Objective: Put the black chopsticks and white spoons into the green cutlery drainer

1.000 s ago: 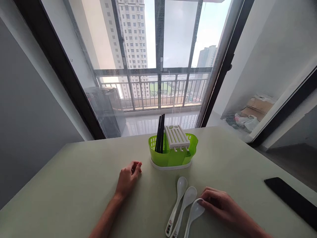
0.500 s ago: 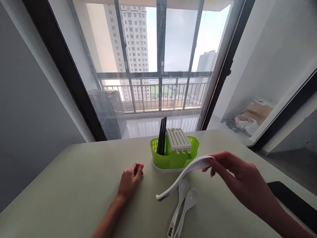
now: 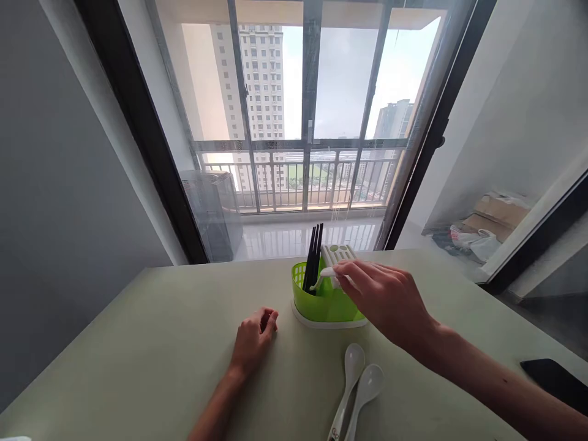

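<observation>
My right hand [image 3: 386, 297] pinches a white spoon [image 3: 327, 273] by its bowl end, over the green cutlery holder [image 3: 321, 307]. The spoon's handle slants down to the left, near the black chopsticks [image 3: 313, 260] that stand in the left part of the holder. Much of the holder's right side and its white slotted rack [image 3: 339, 252] are hidden behind this hand. On the table to the left rests my left hand [image 3: 256, 337], its fingers curled with nothing seen in them. Two more white spoons [image 3: 353, 361] lie side by side in front of the holder, bowls pointing away from me.
The pale table [image 3: 193, 343] reaches up to a glass sliding door with a dark frame [image 3: 147, 128]. A black flat object [image 3: 554, 381] lies at the table's right edge. Beyond the glass are a balcony railing, cardboard and plastic bags [image 3: 482, 245].
My right hand has carried the spoon forward and left, from above the lying spoons to over the holder. My left hand keeps its place on the table. The view has shifted slightly.
</observation>
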Tool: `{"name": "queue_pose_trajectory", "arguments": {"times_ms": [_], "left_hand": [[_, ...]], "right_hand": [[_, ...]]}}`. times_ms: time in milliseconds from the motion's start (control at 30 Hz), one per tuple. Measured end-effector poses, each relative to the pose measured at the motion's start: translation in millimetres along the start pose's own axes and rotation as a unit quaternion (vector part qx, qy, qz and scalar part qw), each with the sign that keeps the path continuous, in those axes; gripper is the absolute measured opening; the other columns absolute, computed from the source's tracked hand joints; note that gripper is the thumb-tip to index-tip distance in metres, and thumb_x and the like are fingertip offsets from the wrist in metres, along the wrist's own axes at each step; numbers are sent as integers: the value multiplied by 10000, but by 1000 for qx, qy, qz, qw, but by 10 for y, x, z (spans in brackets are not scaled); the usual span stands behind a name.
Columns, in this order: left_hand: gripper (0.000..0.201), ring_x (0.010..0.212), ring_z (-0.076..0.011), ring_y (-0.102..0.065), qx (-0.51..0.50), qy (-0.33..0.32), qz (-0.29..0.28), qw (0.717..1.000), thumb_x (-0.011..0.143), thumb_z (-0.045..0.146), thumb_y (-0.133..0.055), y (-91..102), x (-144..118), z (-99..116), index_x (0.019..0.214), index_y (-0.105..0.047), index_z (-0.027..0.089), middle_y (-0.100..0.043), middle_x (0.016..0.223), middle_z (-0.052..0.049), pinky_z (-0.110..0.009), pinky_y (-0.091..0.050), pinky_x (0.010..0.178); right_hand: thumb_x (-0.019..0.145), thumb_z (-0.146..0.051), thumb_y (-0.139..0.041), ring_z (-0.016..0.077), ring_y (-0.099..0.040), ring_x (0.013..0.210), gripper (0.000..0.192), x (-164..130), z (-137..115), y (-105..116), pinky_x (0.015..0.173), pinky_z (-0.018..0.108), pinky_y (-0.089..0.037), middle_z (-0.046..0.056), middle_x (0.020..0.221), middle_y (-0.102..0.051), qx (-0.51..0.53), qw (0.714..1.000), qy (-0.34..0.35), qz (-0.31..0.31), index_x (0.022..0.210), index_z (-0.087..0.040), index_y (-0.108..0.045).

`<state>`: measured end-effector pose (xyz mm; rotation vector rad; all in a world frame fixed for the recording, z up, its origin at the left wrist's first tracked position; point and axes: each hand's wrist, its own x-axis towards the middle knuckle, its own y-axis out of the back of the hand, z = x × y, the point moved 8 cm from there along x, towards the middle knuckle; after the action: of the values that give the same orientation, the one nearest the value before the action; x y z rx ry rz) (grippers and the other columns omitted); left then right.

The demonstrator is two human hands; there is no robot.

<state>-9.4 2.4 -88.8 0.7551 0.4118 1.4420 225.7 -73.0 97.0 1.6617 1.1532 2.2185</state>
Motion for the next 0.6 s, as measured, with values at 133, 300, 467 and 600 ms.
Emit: {"name": "queue_pose_trajectory", "arguments": {"times_ms": [133,300,467,600], "left_hand": [[367,681,-202,-662,8,3,-3,1000,980,519,-434,-4,2,-26,895,-672,253,-734,740,3,-293,-432,672],[363,687,-201,-670,8,0,-5,1000,984,507,-431,-13,11,-47,891,-674,254,-739,755,-1,-291,-432,668],[370,698,-200,-674,11,1,-4,1000,979,511,-437,-12,13,-42,889,-677,244,-734,748,-4,-289,-434,671],[375,703,-190,-667,7,1,-5,1000,983,510,-431,-8,13,-40,901,-669,232,-726,746,2,-287,-439,698]], "right_hand": [[1007,-111,-539,265,-671,1222,186,-54,-148,-166,1024,405,-506,80,1120,-784,13,999,41,-8,939,-194,-690],[965,-42,-559,283,-594,1327,203,-112,-202,-325,1140,471,-444,90,1214,-753,11,998,47,-27,944,-178,-708],[928,-6,-580,308,-544,1376,204,-177,-233,-434,1168,507,-423,119,1302,-714,-2,997,55,-51,929,-151,-722],[924,-17,-586,343,-515,1395,185,-172,-245,-450,1140,554,-452,157,1407,-642,-15,996,47,-68,900,-146,-716]]}}
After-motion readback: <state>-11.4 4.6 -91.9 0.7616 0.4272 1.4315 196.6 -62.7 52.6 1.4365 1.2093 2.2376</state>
